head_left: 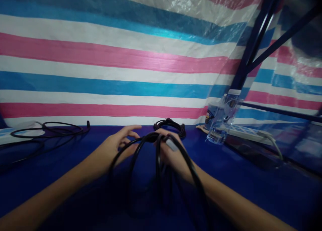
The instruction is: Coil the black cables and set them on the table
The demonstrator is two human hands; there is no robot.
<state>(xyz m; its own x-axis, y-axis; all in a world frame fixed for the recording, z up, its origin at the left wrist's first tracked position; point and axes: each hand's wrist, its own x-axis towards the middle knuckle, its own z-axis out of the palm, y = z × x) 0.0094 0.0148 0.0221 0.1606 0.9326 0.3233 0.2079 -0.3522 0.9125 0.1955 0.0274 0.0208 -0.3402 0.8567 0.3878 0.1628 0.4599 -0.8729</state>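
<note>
My right hand [173, 154] is closed round the top of a bundle of black cable loops [141, 164], which hang down in several long loops over the blue table [75, 177]. My left hand [120, 145] is just left of the bundle with its fingers stretched out, touching the loops near the top. A silver ring or connector shows by my right fingers.
A coiled black cable [173, 126] lies behind my hands. Another loose black cable [50, 130] lies at the far left. A plastic water bottle [222, 118] stands at the right beside a power strip [249, 132]. A striped tarp hangs behind; a dark metal frame stands at the right.
</note>
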